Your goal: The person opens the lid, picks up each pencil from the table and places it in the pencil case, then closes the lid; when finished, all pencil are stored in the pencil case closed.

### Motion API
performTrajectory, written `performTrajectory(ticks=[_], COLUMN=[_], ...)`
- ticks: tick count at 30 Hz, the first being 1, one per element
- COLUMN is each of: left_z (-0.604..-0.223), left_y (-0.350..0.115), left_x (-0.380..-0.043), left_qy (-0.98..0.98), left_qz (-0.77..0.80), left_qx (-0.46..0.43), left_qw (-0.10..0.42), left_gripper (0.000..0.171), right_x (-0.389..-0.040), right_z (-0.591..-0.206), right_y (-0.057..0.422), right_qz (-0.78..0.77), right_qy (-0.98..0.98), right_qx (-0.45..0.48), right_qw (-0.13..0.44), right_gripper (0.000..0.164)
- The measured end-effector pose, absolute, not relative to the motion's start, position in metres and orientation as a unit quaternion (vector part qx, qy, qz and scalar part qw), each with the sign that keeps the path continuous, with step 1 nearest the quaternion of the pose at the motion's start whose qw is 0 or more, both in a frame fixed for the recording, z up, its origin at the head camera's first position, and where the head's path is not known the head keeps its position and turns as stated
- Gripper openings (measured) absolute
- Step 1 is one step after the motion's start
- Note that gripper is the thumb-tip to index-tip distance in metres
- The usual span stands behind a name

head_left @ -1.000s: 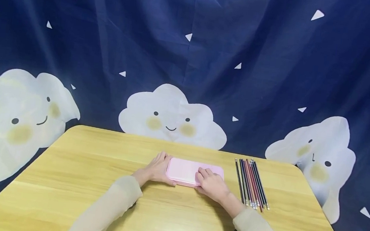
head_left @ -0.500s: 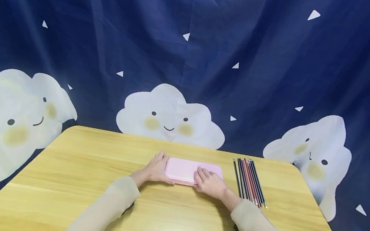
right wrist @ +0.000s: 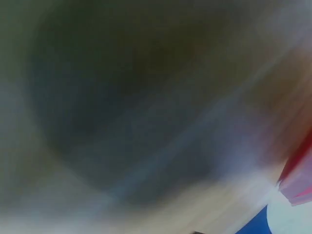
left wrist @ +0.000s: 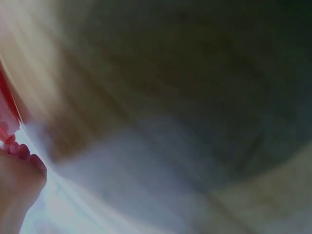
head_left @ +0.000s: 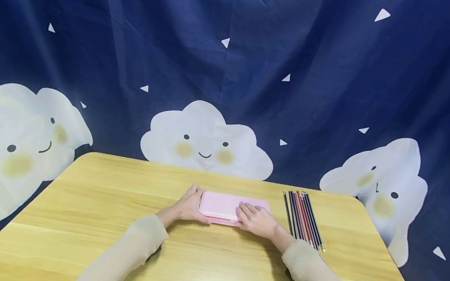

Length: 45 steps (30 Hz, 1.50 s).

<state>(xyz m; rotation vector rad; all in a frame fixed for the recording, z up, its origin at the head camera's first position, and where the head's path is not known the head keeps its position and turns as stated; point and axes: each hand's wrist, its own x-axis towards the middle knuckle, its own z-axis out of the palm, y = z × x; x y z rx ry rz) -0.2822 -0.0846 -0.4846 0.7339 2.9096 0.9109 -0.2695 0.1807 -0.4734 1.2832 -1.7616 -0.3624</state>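
A flat pink pencil case lies on the wooden table in the head view, and a thin line runs along its front between lid and base. My left hand holds its left end, with the thumb at the front corner. At the right part of the lid, my right hand has curled fingers on top; its thumb is largely hidden near the front edge. Only blurred slices of the pink case show in the left wrist view, and a corner of the case in the right wrist view.
Several dark and reddish pencils lie side by side to the right of the case, close to the right forearm. The wooden table has rounded far corners. Behind it hangs a dark blue curtain with smiling clouds.
The head view has shifted slightly. Both hands stay on the case; the lid's front edge now stands out a little more from the base. The pencils lie as before.
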Motion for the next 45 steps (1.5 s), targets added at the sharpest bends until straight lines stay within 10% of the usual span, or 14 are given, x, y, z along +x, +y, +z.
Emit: performTrajectory(ticks=[15, 25, 33, 45], left_z=[-0.482, -0.478, -0.473, -0.474], left_y=[-0.082, -0.080, -0.081, -0.081], left_x=[-0.279, -0.276, -0.275, -0.276], left_qy=[0.935, 0.941, 0.942, 0.945], left_qz=[0.278, 0.253, 0.245, 0.229], left_qx=[0.220, 0.224, 0.230, 0.233], left_qw=[0.022, 0.008, 0.005, 0.011], left_gripper=[0.105, 0.098, 0.096, 0.092], right_x=[-0.267, -0.272, -0.274, -0.272], right_z=[-0.456, -0.453, -0.458, -0.467], right_y=[0.198, 0.216, 0.219, 0.222], right_qz=[-0.066, 0.195, 0.218, 0.206], right_qy=[-0.741, -0.827, -0.834, -0.923], right_qx=[0.475, 0.276, 0.218, 0.194], right_qw=[0.471, 0.450, 0.457, 0.261], right_gripper=[0.035, 0.009, 0.021, 0.045])
